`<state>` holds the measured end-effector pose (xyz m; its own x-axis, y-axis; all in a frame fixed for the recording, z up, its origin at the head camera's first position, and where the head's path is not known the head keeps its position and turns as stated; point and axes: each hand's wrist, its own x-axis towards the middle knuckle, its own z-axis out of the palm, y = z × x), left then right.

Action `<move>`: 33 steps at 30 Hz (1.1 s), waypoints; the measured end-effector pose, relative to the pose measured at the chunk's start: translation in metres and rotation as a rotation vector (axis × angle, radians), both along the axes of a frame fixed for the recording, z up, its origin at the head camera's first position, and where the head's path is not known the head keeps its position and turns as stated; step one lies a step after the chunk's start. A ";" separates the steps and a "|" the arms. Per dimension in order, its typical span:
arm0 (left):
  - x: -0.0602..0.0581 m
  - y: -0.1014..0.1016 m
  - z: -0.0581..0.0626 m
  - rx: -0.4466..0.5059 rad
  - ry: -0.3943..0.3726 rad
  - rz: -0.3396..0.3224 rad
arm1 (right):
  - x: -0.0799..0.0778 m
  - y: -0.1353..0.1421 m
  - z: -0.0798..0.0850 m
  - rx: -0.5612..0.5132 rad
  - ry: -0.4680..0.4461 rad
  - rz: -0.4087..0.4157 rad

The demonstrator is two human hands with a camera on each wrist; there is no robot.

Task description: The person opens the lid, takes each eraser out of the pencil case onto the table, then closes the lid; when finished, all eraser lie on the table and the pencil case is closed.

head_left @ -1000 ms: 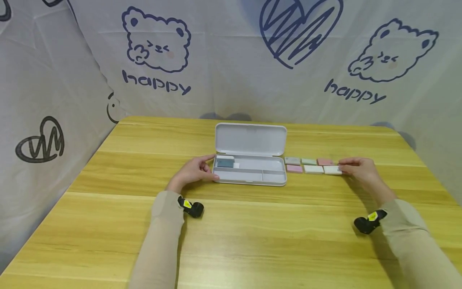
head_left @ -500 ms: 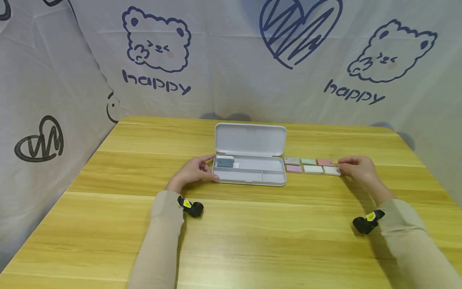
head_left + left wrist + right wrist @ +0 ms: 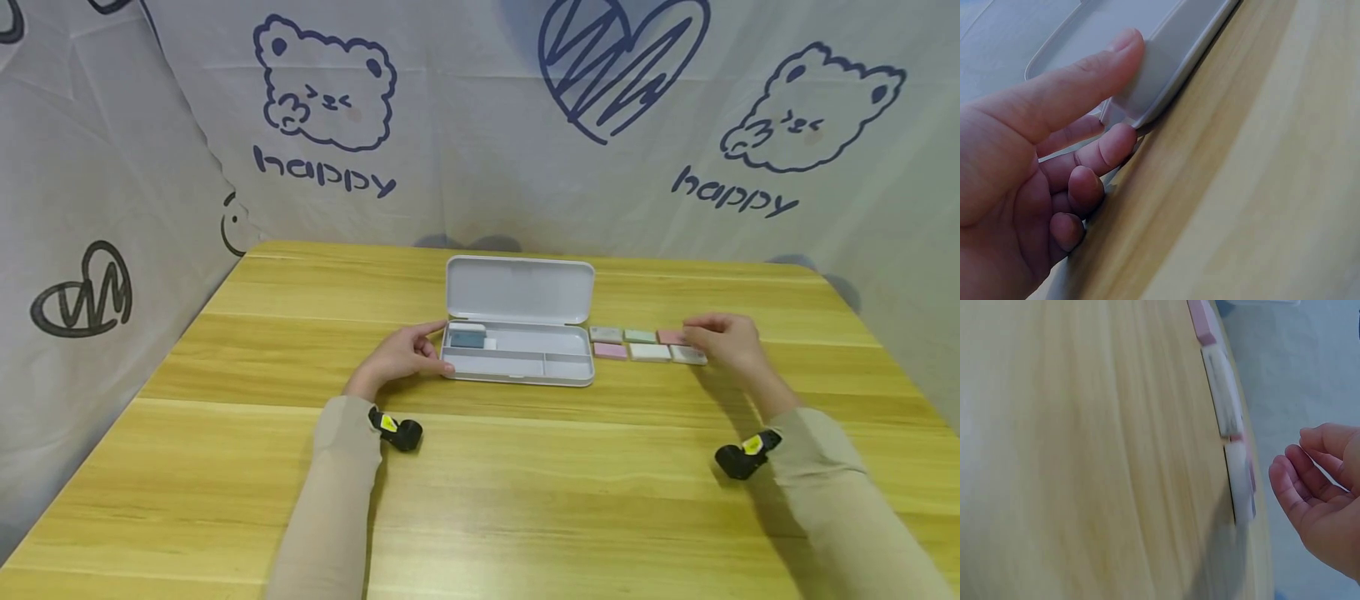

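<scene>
Six flat blocks: two rows of three on the surface (image 3: pixel 525 475), just right of the case; grey block (image 3: pixel 606 334), green block (image 3: pixel 639 337) and red block (image 3: pixel 669 337) behind, pink block (image 3: pixel 611 352), middle white block (image 3: pixel 649 352) and end white block (image 3: pixel 687 356) in front.
Case: pale, lid (image 3: pixel 520 289) raised; a blue-grey block (image 3: pixel 467 338) and small white piece (image 3: pixel 491 343) sit at the left of the rear compartment (image 3: pixel 540 339).
Left hand (image 3: pixel 405 354): grips the case's left end between thumb and fingers.
Right hand (image 3: pixel 731 343): at the red block, fingers loosely bent, gap narrow, nothing visible between them; whether they touch it is unclear.
Step in hand: apparently reaching for or adjusting the red block, the case steadied meanwhile.
Next move: calls for a light fingertip touch or pinch at the red block's free end, sparing its neighbours.
Block finish: matt, straight-edged, likely rubbery.
Case finish: smooth, round-cornered; plastic or coated metal, impossible to say.
Surface finish: yellowish, streaked wood grain, faintly glossy.
Backdrop (image 3: pixel 450 100): creased pale cloth, dark line drawings.
</scene>
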<state>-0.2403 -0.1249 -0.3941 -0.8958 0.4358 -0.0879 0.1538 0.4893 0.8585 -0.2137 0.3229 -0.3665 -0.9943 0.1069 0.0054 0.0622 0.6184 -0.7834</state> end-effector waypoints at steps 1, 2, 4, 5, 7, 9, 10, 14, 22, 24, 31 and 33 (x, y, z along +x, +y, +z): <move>0.000 0.000 0.000 -0.001 0.000 -0.002 | -0.002 -0.002 -0.001 -0.012 0.010 0.004; 0.000 0.000 0.000 -0.001 0.000 -0.004 | -0.004 -0.003 -0.002 -0.031 0.022 0.015; 0.000 0.000 -0.001 -0.002 0.000 -0.005 | -0.008 -0.005 -0.005 -0.096 0.036 0.028; 0.000 -0.001 -0.001 -0.002 0.000 -0.004 | -0.010 -0.007 -0.007 -0.146 0.035 0.029; 0.000 -0.001 -0.001 -0.003 0.000 -0.003 | -0.013 -0.011 -0.009 -0.247 0.033 0.050; 0.000 -0.001 -0.001 -0.003 0.001 -0.002 | -0.015 -0.016 -0.009 -0.284 0.045 0.071; 0.000 -0.001 -0.001 -0.003 0.002 -0.001 | -0.015 -0.020 -0.008 -0.296 0.053 0.074; 0.000 0.000 -0.001 -0.002 0.005 -0.003 | -0.011 -0.037 0.003 -0.218 0.116 0.132; -0.001 -0.001 -0.002 -0.003 0.007 -0.001 | -0.014 -0.062 0.005 -0.226 0.121 0.131; 0.000 -0.001 -0.002 -0.003 0.009 -0.001 | -0.016 -0.068 0.004 -0.217 0.119 0.125; 0.000 -0.001 -0.002 -0.001 0.013 -0.002 | -0.022 -0.090 0.005 -0.201 0.130 0.145; 0.000 -0.001 -0.002 -0.001 0.013 -0.002 | -0.024 -0.097 0.004 -0.209 0.138 0.152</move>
<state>-0.2405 -0.1255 -0.3960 -0.8958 0.4379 -0.0763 0.1664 0.4895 0.8560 -0.2378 0.2260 -0.3625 -0.9904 -0.0307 0.1351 -0.1349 0.4368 -0.8894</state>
